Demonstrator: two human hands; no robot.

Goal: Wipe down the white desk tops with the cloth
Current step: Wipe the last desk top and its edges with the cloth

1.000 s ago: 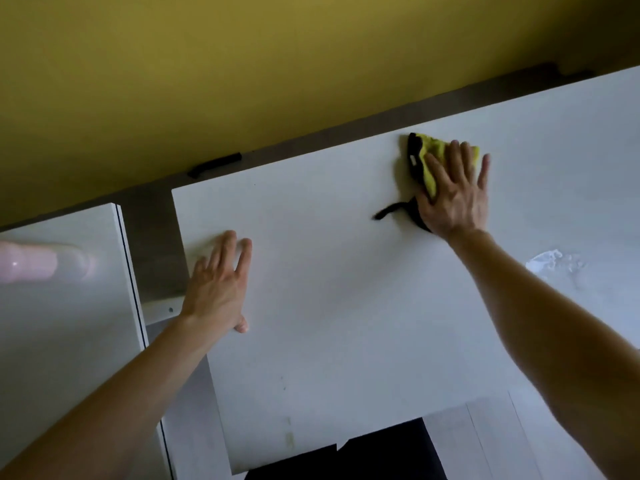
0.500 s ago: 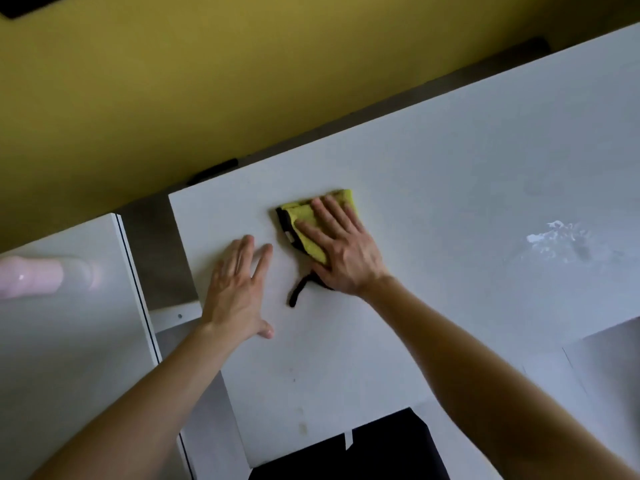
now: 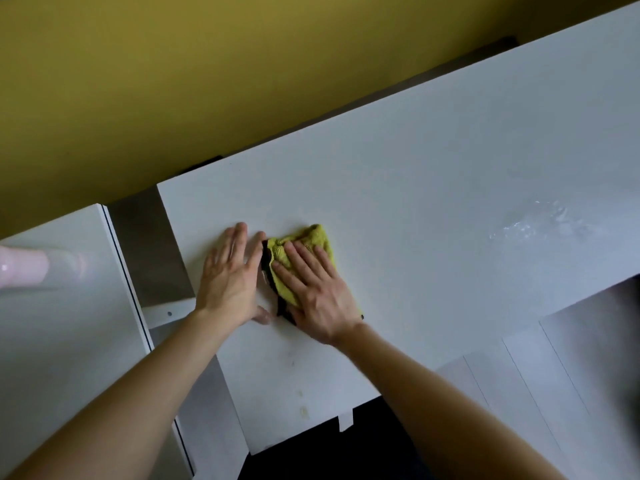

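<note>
Our spread right grip [image 3: 318, 292] has swept the crumpled yellow fabric cloth [image 3: 311, 237] across the flat white worktop [image 3: 415, 168] to just beside our flat, spread left grip [image 3: 228, 282]; the wet smear [image 3: 533, 226] to its right remains.

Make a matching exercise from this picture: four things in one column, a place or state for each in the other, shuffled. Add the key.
Things
1. left hand
2. right hand
3. pink object
4. wet patch

Places or states
A. on the neighbouring desk top, at the left edge of the view
B. pressed flat on the yellow-green cloth
C. flat on the bare desk top, just left of the cloth
D. glistening on the desk top, far to the right of the cloth

Pairs: 1-C, 2-B, 3-A, 4-D
</note>
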